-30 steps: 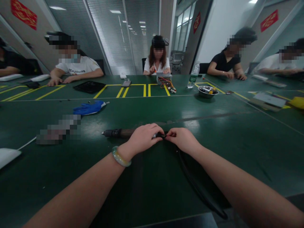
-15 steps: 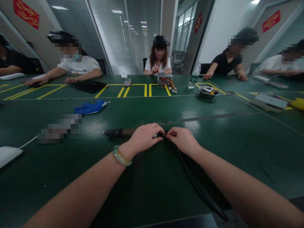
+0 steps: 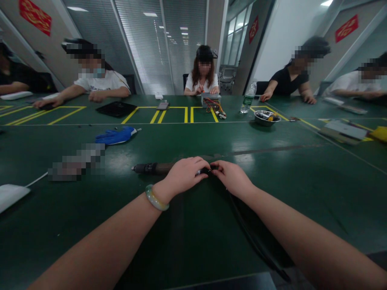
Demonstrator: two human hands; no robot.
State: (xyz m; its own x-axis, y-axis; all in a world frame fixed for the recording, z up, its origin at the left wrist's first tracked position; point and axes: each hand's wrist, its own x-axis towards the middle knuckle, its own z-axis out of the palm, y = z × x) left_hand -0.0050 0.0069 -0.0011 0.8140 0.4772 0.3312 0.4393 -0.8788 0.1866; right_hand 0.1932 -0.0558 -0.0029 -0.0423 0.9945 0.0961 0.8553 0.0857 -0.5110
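Observation:
An electric screwdriver (image 3: 146, 168) lies on the green table with its tip pointing left. My left hand (image 3: 186, 173), with a jade-like bangle (image 3: 155, 198) at the wrist, is wrapped over the rear part of the screwdriver body. My right hand (image 3: 231, 177) is pinched at the tool's tail end, close to my left fingertips. What sits between the right fingers is small and dark, and I cannot make it out. From below that hand a black cable (image 3: 246, 229) runs down to the table's front edge.
A blue glove (image 3: 115, 136) lies at the left, above a blurred-out object (image 3: 75, 163) and a white device (image 3: 12, 196). Farther back stand a metal bowl (image 3: 267, 117), a water bottle (image 3: 248, 98) and a grey box with wires (image 3: 211, 99). Several people sit across the table (image 3: 193, 139).
The view has shifted very slightly. My right fingers have moved a little at the tool's tail end, while my left hand keeps its grip on the screwdriver.

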